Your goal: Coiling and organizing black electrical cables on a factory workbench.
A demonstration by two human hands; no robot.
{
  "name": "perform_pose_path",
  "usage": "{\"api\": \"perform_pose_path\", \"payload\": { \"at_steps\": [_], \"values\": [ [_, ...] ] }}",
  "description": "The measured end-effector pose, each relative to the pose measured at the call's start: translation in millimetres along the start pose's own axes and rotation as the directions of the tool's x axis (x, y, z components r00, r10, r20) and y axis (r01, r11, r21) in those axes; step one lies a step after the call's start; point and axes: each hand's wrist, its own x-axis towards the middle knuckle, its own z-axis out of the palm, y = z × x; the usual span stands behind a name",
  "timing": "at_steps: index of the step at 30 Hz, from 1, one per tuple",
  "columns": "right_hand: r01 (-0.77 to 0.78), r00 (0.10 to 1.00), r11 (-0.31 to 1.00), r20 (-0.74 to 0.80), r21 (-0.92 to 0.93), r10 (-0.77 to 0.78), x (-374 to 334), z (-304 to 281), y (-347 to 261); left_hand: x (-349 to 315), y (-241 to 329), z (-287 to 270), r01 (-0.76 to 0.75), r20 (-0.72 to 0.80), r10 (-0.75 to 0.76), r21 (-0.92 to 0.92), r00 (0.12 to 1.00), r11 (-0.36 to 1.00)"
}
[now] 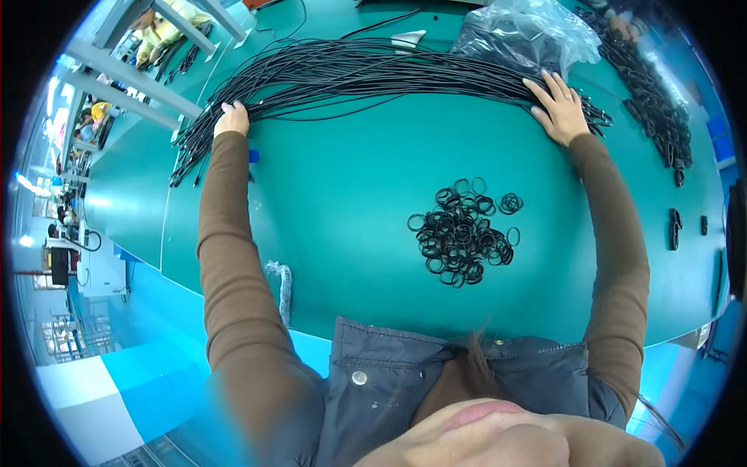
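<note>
A long bundle of thin black cables [366, 74] arches across the far side of the green table. Near its left end my left hand [232, 119] is closed, its fingers curled over the edge of the cables. My right hand [562, 109] lies at the bundle's right end, fingers spread and flat over the strands, gripping nothing. Loose cable ends with small connectors fan out beyond both hands. Between my forearms, right of the middle, is a pile of small black rubber bands [464, 237], apart from both hands.
Behind the cables sits a clear plastic bag [529, 35] with dark contents. Many coiled black cables [657, 117] lie at the far right, near another person's hand [620, 25]. Grey metal posts [128, 82] rise at the left. A white scrap [407, 39] lies beyond the bundle.
</note>
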Motion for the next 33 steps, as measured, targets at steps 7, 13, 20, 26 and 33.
{"api": "perform_pose_path", "payload": {
  "at_steps": [7, 13, 20, 26, 33],
  "values": [
    [-0.043, 0.924, 0.96, -0.355, 0.276, 0.144, 29.6, -75.3, -97.3, -49.9, -32.7, -176.3, -0.293, -0.375, 0.277, 0.015, 0.885, 0.956],
    [-0.299, 0.951, 0.777, 0.111, 0.554, 0.287, 114.2, -93.7, -193.9, -32.1, -44.1, -321.9, -0.227, -0.797, 0.121, -0.021, 0.592, 0.974],
    [-0.28, 0.959, 0.877, 0.161, 0.39, 0.234, 67.4, -11.0, -138.7, -69.6, -165.8, -418.3, 0.055, -0.82, 0.137, 0.2, 0.556, 0.978],
    [-0.229, 0.967, 0.946, -0.056, 0.231, 0.248, 38.6, 17.3, -100.2, -118.8, -269.0, -401.9, 0.357, -0.406, -0.335, -0.023, 0.85, 0.934],
    [0.08, 0.993, 0.753, -0.117, 0.653, -0.005, 152.7, -171.5, -217.6, -126.9, -144.3, -477.7, 0.176, -0.218, -0.197, -0.113, 0.956, 0.978]
  ]
}}
